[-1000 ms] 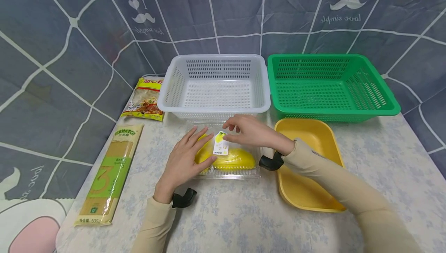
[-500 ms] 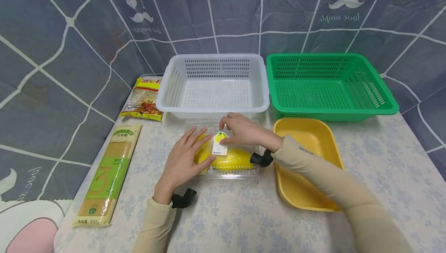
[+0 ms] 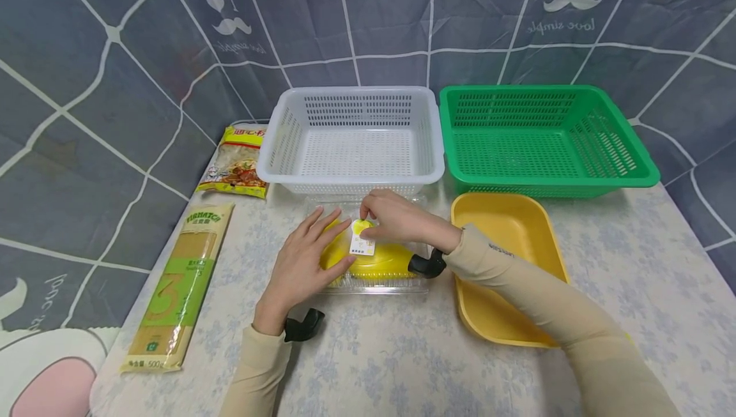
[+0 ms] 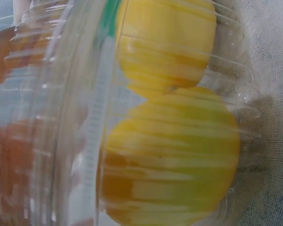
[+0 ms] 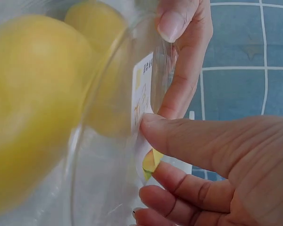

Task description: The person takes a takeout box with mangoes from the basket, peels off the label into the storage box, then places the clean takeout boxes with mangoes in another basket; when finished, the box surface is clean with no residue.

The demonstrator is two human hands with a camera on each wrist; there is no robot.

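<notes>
A clear plastic clamshell box (image 3: pixel 397 289) with yellow fruits (image 4: pixel 174 150) inside lies on the table in front of the white basket. Flat on its lid is a white label sticker (image 3: pixel 362 246) with a yellow fruit picture. My left hand (image 3: pixel 300 267) rests on the left part of the lid, fingers spread. Over the label's upper end, my right hand (image 3: pixel 399 218) has its fingers curled. In the right wrist view, the right thumb (image 5: pixel 162 134) lies on the label and the index finger (image 5: pixel 188 186) meets the picture end, which folds up between them.
Behind the box stand a white basket (image 3: pixel 351 181) and a green basket (image 3: pixel 552 182). A yellow tray (image 3: pixel 506 315) sits to the right, under my right forearm. At the left lie a pack of spaghetti (image 3: pixel 178 289) and a bag of dried food (image 3: pixel 237 161).
My right hand has shifted slightly left, and its thumb and fingers have closed in on the label's upper end. The left hand and the box have stayed in place.
</notes>
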